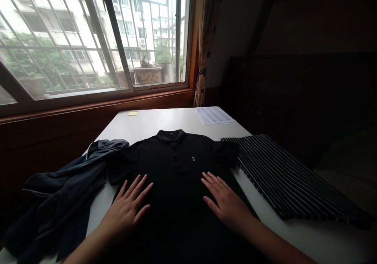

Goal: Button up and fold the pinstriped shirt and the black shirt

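A black polo shirt (pixel 173 185) lies spread front side up on the white table (pixel 147 123), its collar toward the window and a small white logo on the chest. My left hand (pixel 128 207) rests flat on the shirt's left side, fingers spread. On the opposite side, my right hand (pixel 222 201) also lies flat on the fabric with its fingers stretched out. Neither hand grips anything. The shirt's lower part fades into shadow near me.
Crumpled dark clothing (pixel 67 193) with light piping hangs over the table's left edge. A black-and-white striped cloth (pixel 282 173) lies along the right. Printed papers (pixel 215 115) and a yellow sticky note (pixel 132 113) are at the far end, below a barred window (pixel 141 40).
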`<action>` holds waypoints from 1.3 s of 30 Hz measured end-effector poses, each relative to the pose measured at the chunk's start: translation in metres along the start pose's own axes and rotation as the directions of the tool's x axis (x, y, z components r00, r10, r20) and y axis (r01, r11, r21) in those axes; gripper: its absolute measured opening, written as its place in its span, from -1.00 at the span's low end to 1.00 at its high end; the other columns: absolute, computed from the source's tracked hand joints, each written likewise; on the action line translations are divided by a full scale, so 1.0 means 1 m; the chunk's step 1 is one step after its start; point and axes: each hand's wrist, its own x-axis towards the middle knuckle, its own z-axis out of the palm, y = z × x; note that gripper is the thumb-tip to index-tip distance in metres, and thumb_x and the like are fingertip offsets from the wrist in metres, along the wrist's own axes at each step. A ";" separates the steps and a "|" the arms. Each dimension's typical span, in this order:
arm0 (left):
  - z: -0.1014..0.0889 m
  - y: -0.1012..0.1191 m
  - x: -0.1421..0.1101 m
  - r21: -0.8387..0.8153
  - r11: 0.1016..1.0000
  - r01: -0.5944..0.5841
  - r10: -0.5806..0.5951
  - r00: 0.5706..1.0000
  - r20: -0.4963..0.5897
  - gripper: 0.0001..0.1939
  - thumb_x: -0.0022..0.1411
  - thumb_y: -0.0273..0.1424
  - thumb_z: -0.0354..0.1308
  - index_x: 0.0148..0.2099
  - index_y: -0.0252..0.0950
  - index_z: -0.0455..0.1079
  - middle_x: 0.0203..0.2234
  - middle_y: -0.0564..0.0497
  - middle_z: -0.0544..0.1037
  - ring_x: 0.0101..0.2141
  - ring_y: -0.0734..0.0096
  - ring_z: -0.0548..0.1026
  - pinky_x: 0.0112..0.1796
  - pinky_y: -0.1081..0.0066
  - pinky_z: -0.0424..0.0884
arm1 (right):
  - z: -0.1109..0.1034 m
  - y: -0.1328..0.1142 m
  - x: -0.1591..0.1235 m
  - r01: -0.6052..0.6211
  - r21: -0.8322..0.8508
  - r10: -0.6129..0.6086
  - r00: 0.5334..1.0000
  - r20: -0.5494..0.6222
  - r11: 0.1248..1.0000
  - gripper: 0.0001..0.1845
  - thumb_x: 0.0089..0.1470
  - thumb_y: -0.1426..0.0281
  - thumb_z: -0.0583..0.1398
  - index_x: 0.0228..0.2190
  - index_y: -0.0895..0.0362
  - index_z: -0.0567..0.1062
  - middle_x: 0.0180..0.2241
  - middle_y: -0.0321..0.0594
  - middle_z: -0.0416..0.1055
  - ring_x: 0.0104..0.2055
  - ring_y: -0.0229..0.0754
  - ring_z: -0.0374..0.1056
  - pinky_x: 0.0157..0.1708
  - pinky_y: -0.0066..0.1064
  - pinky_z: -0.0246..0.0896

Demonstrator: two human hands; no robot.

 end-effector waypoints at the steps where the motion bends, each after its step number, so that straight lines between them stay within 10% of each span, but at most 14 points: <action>1: -0.001 0.002 -0.002 0.001 1.000 0.001 -0.001 1.000 -0.006 -0.35 0.44 -0.03 -0.09 0.46 0.07 -0.19 0.41 0.04 0.03 0.35 0.10 0.10 0.29 -0.03 0.03 | 0.000 0.000 -0.003 0.000 0.005 0.000 1.000 -0.002 1.000 -0.38 0.36 0.10 -0.02 0.36 0.00 0.11 0.41 -0.23 -0.04 0.44 -0.03 -0.12 0.39 0.00 -0.11; 26: -0.012 0.029 -0.039 0.082 0.996 -0.027 0.032 0.998 -0.051 -0.31 0.41 0.00 -0.05 0.47 0.02 -0.14 0.40 0.02 0.07 0.33 0.05 0.15 0.27 0.00 0.08 | -0.007 -0.004 -0.043 -0.014 0.065 0.012 1.000 0.023 0.998 -0.35 0.31 0.12 0.05 0.36 -0.14 0.07 0.41 -0.31 -0.02 0.41 0.03 -0.02 0.35 0.01 0.01; 39: -0.013 0.029 -0.036 0.030 0.998 -0.054 0.054 0.999 -0.002 -0.33 0.43 -0.05 -0.04 0.47 0.02 -0.15 0.41 0.02 0.03 0.33 0.00 0.14 0.23 -0.10 0.18 | -0.062 0.147 0.034 -0.388 -0.077 0.336 0.868 -0.366 0.919 -0.44 0.19 0.15 0.11 0.17 0.09 0.38 0.16 0.01 0.32 0.17 0.17 0.27 0.18 0.01 0.17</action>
